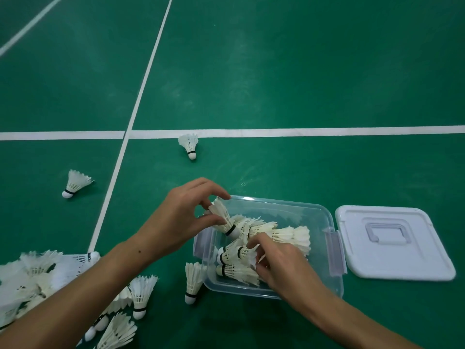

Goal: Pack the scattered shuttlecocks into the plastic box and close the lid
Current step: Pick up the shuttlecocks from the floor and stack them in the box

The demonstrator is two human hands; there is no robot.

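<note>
the clear plastic box [324, 222] sits open on the green floor [276, 71], partly filled, the left hand [181, 217] pinching a shuttlecock [224, 220] cork-down over its 10 o'clock corner, probably to nest it. the right hand's [281, 265] grip is curled on shuttlecocks inside, seemingly tidying them. the lid [392, 243] waits at 3 o'clock; a loose pile [37, 278] remains at 8 o'clock.
</note>
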